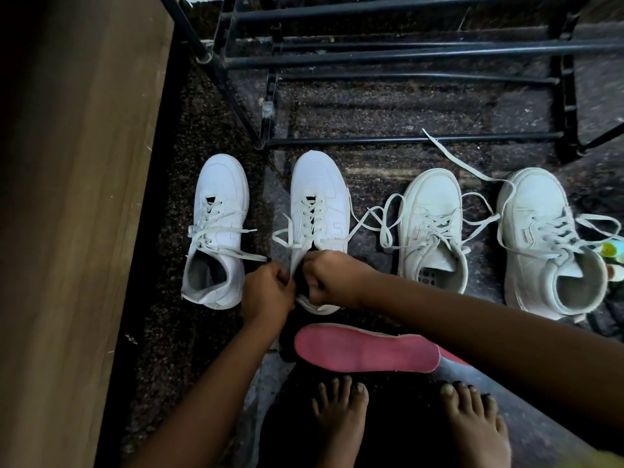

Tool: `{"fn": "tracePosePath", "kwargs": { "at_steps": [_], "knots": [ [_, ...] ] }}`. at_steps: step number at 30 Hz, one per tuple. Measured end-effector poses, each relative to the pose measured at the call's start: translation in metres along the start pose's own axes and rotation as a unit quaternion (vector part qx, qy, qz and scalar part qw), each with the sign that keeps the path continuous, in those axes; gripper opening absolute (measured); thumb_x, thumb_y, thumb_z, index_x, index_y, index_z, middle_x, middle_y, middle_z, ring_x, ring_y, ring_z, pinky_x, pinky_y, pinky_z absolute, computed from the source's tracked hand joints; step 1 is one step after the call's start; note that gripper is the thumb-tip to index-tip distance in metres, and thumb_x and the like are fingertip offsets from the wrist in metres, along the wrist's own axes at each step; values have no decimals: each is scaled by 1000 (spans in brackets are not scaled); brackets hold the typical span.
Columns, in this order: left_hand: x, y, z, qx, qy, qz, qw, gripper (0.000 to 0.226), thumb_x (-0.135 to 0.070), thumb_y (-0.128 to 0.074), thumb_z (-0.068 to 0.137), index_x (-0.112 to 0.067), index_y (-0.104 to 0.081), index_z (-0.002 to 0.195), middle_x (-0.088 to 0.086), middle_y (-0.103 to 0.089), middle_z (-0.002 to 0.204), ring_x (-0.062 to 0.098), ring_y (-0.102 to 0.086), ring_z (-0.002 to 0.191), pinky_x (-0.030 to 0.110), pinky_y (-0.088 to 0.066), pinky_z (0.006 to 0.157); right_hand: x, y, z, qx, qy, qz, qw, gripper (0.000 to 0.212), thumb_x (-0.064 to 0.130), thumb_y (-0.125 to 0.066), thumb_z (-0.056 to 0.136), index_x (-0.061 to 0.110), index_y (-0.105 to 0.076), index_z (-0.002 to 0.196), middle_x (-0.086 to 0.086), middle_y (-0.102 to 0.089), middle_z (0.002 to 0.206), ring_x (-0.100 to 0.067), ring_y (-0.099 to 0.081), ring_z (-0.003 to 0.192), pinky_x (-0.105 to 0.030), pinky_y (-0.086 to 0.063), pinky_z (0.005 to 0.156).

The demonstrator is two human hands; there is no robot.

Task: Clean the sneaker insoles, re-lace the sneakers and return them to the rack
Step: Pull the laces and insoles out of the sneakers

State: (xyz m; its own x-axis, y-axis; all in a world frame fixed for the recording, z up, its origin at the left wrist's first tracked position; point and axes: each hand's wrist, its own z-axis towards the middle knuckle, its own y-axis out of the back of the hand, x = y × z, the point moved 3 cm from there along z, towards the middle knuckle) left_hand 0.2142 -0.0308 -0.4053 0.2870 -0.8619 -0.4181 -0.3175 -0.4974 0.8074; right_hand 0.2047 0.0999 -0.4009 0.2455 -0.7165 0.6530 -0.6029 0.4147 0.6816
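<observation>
Several white sneakers stand in a row on the dark floor, toes toward the rack. My left hand (pixel 266 292) and my right hand (pixel 329 276) both grip the collar of the second sneaker (pixel 317 187), at its opening, fingers closed on the edges. Its lace ends trail loose to both sides. The leftmost sneaker (pixel 216 214) is laced, with loose ends across it. Two cream sneakers (pixel 429 214) (pixel 540 231) at the right have long, slack laces spread over the floor. A pink insole (pixel 364 349) lies flat in front of my bare feet.
A black metal shoe rack (pixel 405 55) stands just behind the sneakers, its bars bare. A brown wooden panel (pixel 84 197) fills the left side. A small green and yellow bottle (pixel 613 251) pokes in at the right edge. My bare feet (pixel 341 420) are at the bottom.
</observation>
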Motion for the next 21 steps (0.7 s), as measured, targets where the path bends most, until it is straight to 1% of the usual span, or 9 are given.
{"fn": "tracePosePath", "kwargs": {
  "at_steps": [3,6,9,10,12,14,15,18,21],
  "knots": [
    [-1,1,-2,-2,-3,-7,1000,19,-11,-65,78,-15,-55,63,5,-59,62,24,-57,62,28,-37,54,-6,-1,-10,-46,28,21,998,10,9,-56,77,-1,-58,77,-17,-55,91,-37,-56,74,-37,-39,61],
    [-1,3,-3,-5,-5,-8,1000,17,-11,-66,79,-14,-56,66,4,-60,63,18,-52,60,24,-31,55,-8,-5,-21,-90,27,81,992,16,16,-46,76,2,-55,74,-14,-52,85,-33,-53,66,-40,-44,60],
    [1,3,-3,-11,-13,-24,1000,18,-13,-68,79,-13,-58,65,2,-57,60,21,-56,59,25,-31,54,-10,3,-26,-162,-4,168,972,23,26,-41,75,7,-52,78,-13,-54,87,-29,-54,73,-36,-42,67],
    [1,3,-4,-15,-16,-27,999,19,-14,-68,80,-13,-58,64,1,-57,59,22,-57,59,25,-32,54,-12,6,-27,-181,-10,192,965,22,29,-39,75,10,-50,78,-14,-55,88,-28,-54,77,-36,-42,68],
    [2,3,-6,-22,-20,-30,999,21,-14,-69,79,-15,-56,62,0,-57,58,23,-58,59,26,-35,54,-11,8,-30,-191,-10,210,959,15,30,-38,76,17,-45,78,-12,-56,89,-25,-54,78,-33,-41,68],
    [1,4,-6,-23,-17,-32,999,20,-14,-69,77,-16,-56,62,4,-60,59,24,-59,60,28,-40,55,-7,3,-37,-188,4,185,965,18,29,-37,78,14,-47,80,-11,-55,89,-21,-49,75,-28,-39,67],
    [0,4,-6,-23,-15,-30,999,19,-14,-69,77,-16,-57,62,5,-62,61,25,-60,61,31,-43,57,-5,-1,-39,-183,7,163,969,21,28,-37,79,10,-49,80,-10,-54,88,-20,-47,74,-28,-37,66],
    [0,4,-7,-24,-15,-18,999,13,-10,-67,75,-12,-61,64,8,-65,63,26,-61,63,34,-46,59,0,-11,-42,-193,15,75,978,22,24,-39,83,6,-53,80,-10,-52,82,-25,-49,73,-32,-38,66],
    [-1,4,-8,-27,-18,-14,999,12,-10,-67,75,-11,-62,64,8,-65,63,27,-62,63,37,-49,59,0,-17,-41,-196,39,-17,980,18,21,-41,84,7,-52,79,-10,-52,78,-27,-51,69,-34,-41,66]
  ]
}}
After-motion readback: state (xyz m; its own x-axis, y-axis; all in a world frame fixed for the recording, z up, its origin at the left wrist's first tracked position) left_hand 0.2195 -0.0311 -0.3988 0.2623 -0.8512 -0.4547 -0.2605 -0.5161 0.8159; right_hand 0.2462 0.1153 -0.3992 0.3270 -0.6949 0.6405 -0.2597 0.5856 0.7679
